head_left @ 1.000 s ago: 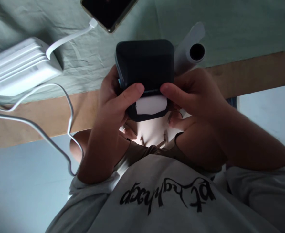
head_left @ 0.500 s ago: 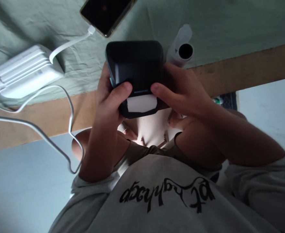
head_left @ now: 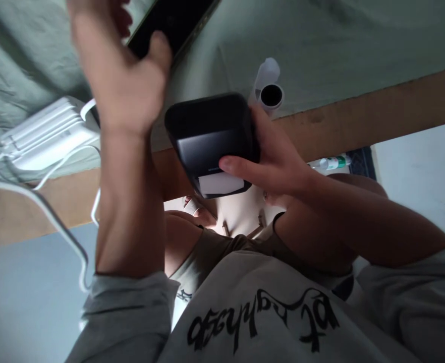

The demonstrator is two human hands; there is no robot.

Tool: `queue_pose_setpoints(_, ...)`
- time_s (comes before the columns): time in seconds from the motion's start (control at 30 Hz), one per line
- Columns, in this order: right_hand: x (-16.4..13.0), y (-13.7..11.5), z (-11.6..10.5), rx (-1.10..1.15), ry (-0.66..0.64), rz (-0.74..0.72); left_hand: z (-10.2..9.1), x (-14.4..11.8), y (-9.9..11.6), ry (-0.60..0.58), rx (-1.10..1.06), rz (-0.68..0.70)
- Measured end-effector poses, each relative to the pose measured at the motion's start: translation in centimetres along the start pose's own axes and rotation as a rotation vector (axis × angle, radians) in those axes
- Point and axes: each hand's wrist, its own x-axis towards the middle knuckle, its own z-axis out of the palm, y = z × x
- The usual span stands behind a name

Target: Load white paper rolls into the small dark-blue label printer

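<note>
The table (head_left: 358, 113) is draped in a wrinkled pale green cloth (head_left: 321, 45) that stops just short of the wooden near edge, so a bare brown strip shows along that side. The biggest thing on it is my white power bank (head_left: 48, 133), sitting close to the near edge on my left, with white cables (head_left: 48, 217) looping off it and hanging down past the edge. Further back, toward the far side, lies a dark phone (head_left: 169, 20).

Next down in size: the little black label printer (head_left: 207, 133). I've got it held up just above the table's near edge, right hand (head_left: 279, 161) wrapped round its right side, thumb pressed across the front right above the white label (head_left: 220, 183) poking out of the slot.

My left hand (head_left: 120, 75) is off the printer, fingers loosely spread and holding nothing, up over the phone, bit blurry.

Smallest: a white label roll (head_left: 270, 93) lying on the cloth just behind the printer, near the near edge.
</note>
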Motion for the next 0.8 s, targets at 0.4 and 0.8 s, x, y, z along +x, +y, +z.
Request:
queue_pose_setpoints(0.4,0.1,0.1,-0.2,0.026,-0.001,0.016,3.5,3.2,1.9,-0.344,0.395,-0.093)
queue_pose_setpoints(0.8,0.4,-0.2,-0.1,0.002,-0.016,0.052,0.6,1.3,3.7,-0.491,0.419,-0.082)
